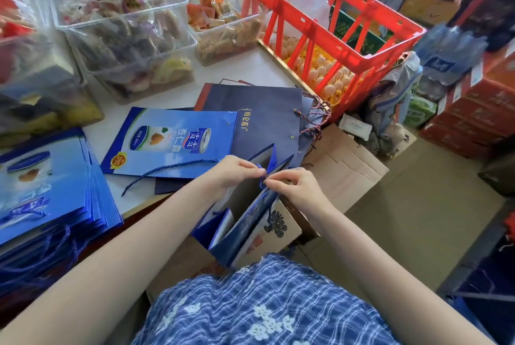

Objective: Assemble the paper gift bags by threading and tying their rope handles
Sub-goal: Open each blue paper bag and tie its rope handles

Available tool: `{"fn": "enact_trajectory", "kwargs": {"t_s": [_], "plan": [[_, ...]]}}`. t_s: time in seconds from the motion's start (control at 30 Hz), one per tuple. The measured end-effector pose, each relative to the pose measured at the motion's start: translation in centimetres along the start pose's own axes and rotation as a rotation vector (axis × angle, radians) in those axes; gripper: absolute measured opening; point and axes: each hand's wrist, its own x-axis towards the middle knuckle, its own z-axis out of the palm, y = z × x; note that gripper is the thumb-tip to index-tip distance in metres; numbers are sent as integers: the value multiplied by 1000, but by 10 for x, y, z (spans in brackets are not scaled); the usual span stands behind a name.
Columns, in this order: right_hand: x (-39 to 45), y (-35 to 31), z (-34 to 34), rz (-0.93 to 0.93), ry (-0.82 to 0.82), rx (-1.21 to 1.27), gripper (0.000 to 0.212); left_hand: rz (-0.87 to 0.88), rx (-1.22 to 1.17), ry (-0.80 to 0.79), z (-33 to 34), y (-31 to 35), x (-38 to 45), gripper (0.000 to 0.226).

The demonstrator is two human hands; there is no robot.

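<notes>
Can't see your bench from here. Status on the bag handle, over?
Both hands, left and right, pinching blue rope at rim of open blue bag. Knot not visible. Nothing in the way.

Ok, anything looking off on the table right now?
A loose blue rope trails off the flat light-blue bag toward the table edge, unthreaded. Otherwise nothing stands out.

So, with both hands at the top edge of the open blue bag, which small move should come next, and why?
Probably pull the rope end snug to finish the knot. The left hand and right hand both pinch it at the rim of the open blue bag, and it looks looped there, though the knot itself is too small to tell.
</notes>
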Motion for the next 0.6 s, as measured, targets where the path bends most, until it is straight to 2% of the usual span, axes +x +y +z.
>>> {"fn": "enact_trajectory", "kwargs": {"t_s": [0.07,0.17,0.2,0.27,0.37,0.53,0.6], "plan": [[4,3,-1,-47,150,-194,7,91,-9,80,-3,2,-4,20],[9,-2,0,-397,350,-515,4,344,309,221,-2,2,-7,17],[12,-7,1,-505,346,-546,4,425,377,223,-2,2,-9,16],[20,-19,1,-565,257,-503,2,528,441,239,0,4,-13,16],[30,-22,4,-381,145,-304,5,569,477,354,-2,4,-17,16],[37,-20,12,-121,160,151,18,566,299,437,-3,-4,-25,14],[39,-24,14,-53,170,204,20,586,292,432,-3,-5,-26,15]]}}
